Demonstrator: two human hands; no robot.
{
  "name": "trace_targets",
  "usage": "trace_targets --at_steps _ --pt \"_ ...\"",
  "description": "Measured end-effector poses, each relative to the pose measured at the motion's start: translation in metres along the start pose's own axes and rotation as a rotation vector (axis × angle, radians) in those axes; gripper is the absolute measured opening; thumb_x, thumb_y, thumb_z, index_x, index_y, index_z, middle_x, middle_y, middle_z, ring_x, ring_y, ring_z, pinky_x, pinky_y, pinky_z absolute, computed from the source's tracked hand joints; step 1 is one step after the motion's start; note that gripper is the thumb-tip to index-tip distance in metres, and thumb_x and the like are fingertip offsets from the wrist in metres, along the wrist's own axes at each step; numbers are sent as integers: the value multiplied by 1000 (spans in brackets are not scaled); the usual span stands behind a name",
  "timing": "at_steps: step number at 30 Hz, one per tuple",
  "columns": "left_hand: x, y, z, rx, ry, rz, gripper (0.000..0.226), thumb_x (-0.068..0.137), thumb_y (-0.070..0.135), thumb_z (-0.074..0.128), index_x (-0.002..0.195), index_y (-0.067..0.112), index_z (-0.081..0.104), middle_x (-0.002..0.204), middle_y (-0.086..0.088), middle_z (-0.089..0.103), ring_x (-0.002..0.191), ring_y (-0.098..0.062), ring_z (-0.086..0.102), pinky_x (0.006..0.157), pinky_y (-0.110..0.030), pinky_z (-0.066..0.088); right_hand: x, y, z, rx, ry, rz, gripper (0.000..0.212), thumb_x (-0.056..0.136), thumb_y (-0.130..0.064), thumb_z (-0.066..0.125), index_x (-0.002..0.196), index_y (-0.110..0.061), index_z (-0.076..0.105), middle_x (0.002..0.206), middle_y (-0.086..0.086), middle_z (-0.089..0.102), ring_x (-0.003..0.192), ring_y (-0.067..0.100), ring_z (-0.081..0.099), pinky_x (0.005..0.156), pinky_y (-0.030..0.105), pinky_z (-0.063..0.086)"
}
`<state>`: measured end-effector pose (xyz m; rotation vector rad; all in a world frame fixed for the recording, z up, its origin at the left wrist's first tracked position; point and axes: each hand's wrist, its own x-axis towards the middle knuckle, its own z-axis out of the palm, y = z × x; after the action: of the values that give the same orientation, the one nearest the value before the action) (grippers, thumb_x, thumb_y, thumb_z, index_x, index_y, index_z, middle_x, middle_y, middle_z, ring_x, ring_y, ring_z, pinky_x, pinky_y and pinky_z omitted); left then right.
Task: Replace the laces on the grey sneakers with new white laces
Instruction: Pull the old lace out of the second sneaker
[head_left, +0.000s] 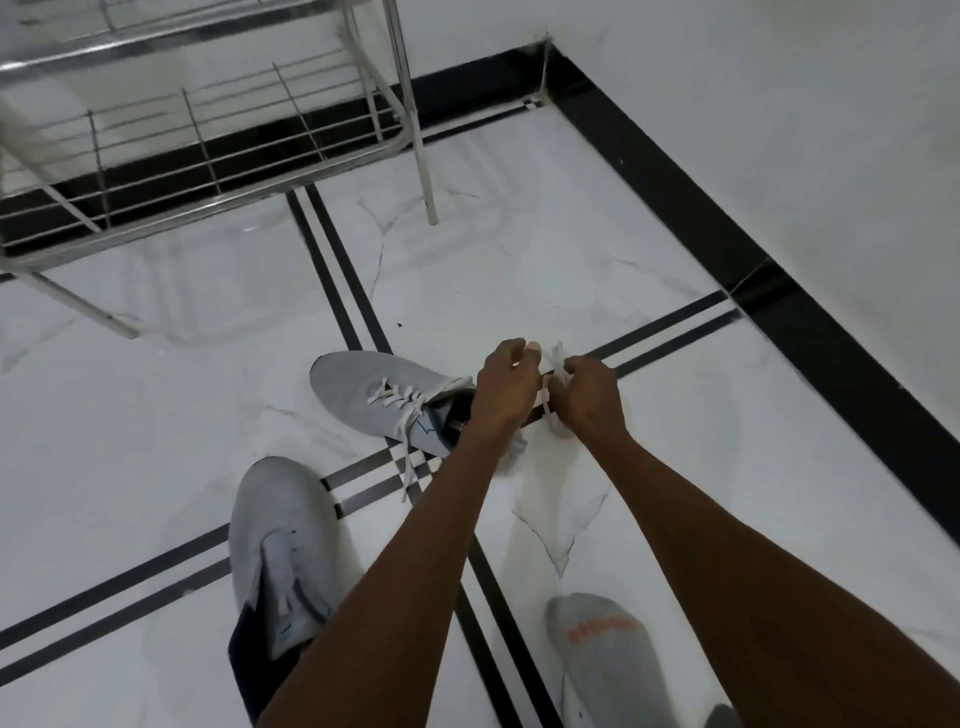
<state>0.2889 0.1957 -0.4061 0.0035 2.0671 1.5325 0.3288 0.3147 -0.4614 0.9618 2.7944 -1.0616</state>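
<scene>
Marble floor (519, 260), hands (503, 387) pinching lace (555, 358)

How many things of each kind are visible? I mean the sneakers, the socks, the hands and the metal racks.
Grey sneakers: 2, one laced, one worn
Grey sock: 1
Hands: 2, left hand, right hand, both pinching a white lace
Metal rack: 1
Total: 6

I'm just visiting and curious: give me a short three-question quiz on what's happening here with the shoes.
1. True or false: the sneaker lying on the floor has no lace.
2. What do both hands (left hand, right hand) hold? A) white lace B) sock C) brush
3. Fill in: the other sneaker is worn on the person's ___ foot.

Key: 1 false; 2 A; 3 left.
</scene>
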Motion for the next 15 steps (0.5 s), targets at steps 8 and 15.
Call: trace_targets --at_steps 8,15 --pt "-18 -16 -55 -151 247 148 23 105 27 54 116 13 67 110 1 73 93 -6 72 89 -33 61 -11 -95 -4 146 -19 -316 18 95 -23 60 96 -13 75 90 -1 75 81 12 69 79 25 54" --pt "-67 -64 -165 -82 519 122 18 99 24 57 103 17 72 98 2 76 91 -14 73 89 -44 60 -75 -165 53 217 -366 -532 15 94 -20 63 94 -12 76 88 -4 75 79 9 69 78 22 55"
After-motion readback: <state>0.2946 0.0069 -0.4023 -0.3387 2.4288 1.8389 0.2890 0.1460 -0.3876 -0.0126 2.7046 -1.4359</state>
